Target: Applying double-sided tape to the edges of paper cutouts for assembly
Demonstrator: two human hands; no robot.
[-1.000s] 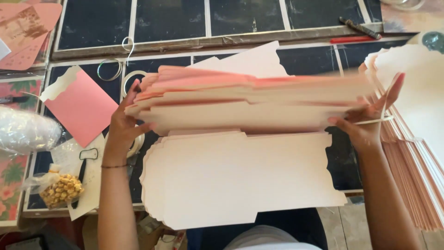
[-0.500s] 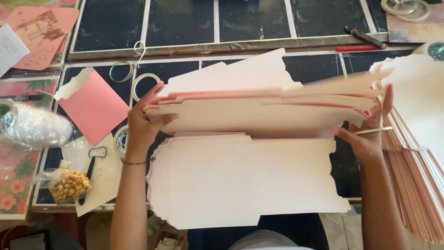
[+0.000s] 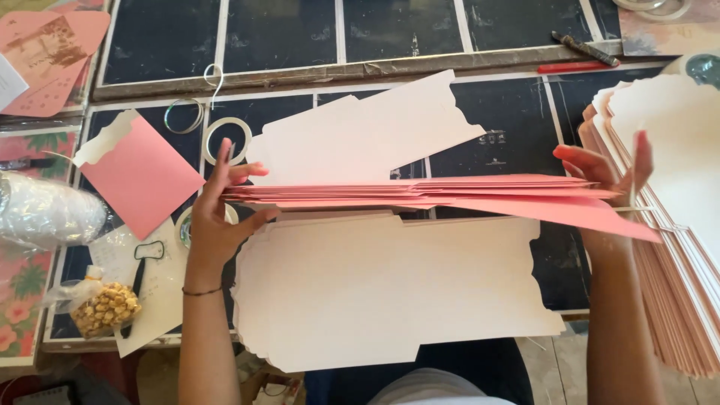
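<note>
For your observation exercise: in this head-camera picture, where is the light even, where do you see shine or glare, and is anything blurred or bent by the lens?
Head view: soft, even daylight, faint shadows under the held pink card stack; mild shine on the plastic-wrapped roll and dark panels; left hand and right hand fairly sharp; table edges bow slightly toward the corners; the right-side pile is brightest.
</note>
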